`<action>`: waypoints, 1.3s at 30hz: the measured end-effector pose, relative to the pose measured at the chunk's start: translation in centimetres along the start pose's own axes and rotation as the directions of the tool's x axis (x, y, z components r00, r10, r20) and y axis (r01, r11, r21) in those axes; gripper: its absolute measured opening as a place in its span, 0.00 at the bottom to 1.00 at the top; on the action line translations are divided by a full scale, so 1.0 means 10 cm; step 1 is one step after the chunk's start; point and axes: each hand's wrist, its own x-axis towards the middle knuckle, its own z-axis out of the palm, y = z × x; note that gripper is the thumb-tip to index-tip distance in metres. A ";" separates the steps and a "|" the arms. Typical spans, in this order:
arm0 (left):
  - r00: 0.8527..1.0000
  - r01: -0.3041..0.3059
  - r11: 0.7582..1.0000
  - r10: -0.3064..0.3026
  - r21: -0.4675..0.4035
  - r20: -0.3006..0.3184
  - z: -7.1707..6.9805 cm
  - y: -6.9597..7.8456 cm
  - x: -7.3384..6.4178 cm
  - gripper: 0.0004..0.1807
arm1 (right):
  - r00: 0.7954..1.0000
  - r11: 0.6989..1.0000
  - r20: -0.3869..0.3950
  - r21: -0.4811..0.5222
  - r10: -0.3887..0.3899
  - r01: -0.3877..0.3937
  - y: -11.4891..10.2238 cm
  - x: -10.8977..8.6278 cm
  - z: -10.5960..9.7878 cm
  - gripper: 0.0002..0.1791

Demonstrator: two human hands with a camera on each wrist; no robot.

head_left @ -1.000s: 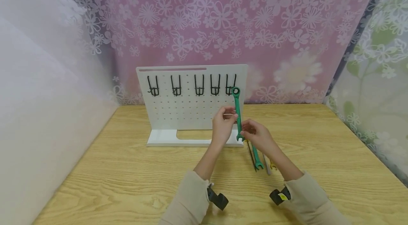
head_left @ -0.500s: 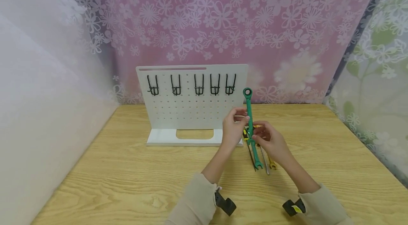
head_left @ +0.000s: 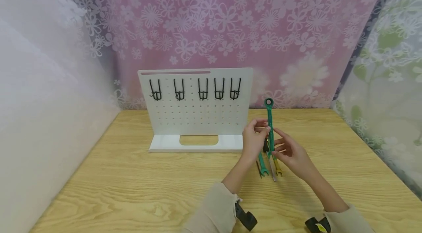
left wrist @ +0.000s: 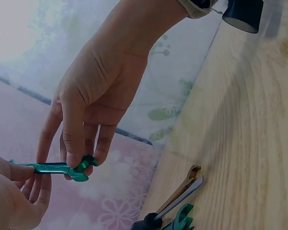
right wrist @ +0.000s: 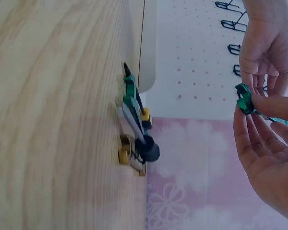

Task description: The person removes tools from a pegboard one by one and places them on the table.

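A green combination wrench point(head_left: 270, 117) is held upright over the table, ring end up and open end down. My left hand point(head_left: 253, 140) pinches it around the middle of its shank. Lower down, my right hand point(head_left: 292, 155) pinches it near the open end, its thumb and fingertips on the jaw in the right wrist view. Below the hands lie a second green wrench point(head_left: 262, 166), a yellow wrench point(head_left: 278, 167) and a screwdriver point(right wrist: 147, 149) with a dark handle and metal shaft. Their far ends are partly hidden by the hands in the head view.
Left of the hands stands a white pegboard point(head_left: 197, 115) on a white base, with a row of black hooks point(head_left: 203, 89) near its top. Another thin dark shaft point(head_left: 259, 170) lies left of the tools on the wooden table point(head_left: 132, 181). A pink floral backdrop point(head_left: 211, 17) hangs behind.
Both hands have carried the green wrench rightward and slightly down, from in front of the rightmost hook to beside the pegboard, over the tools. Both hands keep hold of it.
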 end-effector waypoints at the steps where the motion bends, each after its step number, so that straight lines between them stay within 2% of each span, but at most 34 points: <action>1: 1.000 0.008 1.000 -0.008 -0.005 -0.005 0.03 -0.02 0.00 0.09 | 1.000 1.000 0.016 0.002 -0.004 0.004 0.02 -0.02 -0.02 0.37; 5: 0.999 0.042 0.999 -0.043 -0.027 -0.019 0.12 -0.10 -0.01 0.09 | 0.998 1.000 0.062 -0.007 -0.024 0.025 0.08 -0.07 -0.07 0.40; 9: 0.997 0.066 0.996 -0.068 -0.058 -0.032 0.19 -0.17 -0.02 0.11 | 0.997 0.998 0.071 -0.047 -0.025 0.028 0.13 -0.10 -0.11 0.41; 15: 0.998 0.055 0.995 -0.055 -0.078 -0.004 0.22 -0.29 -0.05 0.16 | 0.997 0.998 0.082 -0.063 0.010 -0.004 0.22 -0.14 -0.14 0.40; 19: 0.997 0.065 0.997 -0.064 -0.030 0.054 0.22 -0.36 -0.07 0.21 | 0.995 0.998 0.096 -0.049 0.032 -0.027 0.28 -0.16 -0.17 0.39; 25: 0.984 0.126 0.989 -0.135 0.081 0.118 0.26 -0.46 -0.11 0.30 | 0.989 0.997 0.126 -0.021 0.079 -0.077 0.35 -0.19 -0.22 0.39; 27: 0.980 0.141 0.987 -0.151 0.084 0.132 0.28 -0.49 -0.12 0.32 | 0.986 0.995 0.137 -0.004 0.094 -0.095 0.36 -0.19 -0.24 0.38; 31: 0.976 0.158 0.983 -0.170 0.092 0.137 0.32 -0.55 -0.14 0.34 | 0.980 0.991 0.156 0.035 0.124 -0.131 0.38 -0.20 -0.27 0.38; 39: 0.968 0.208 0.955 -0.233 0.211 0.097 0.41 -0.64 -0.17 0.35 | 0.952 0.969 0.217 0.073 0.217 -0.238 0.45 -0.23 -0.31 0.35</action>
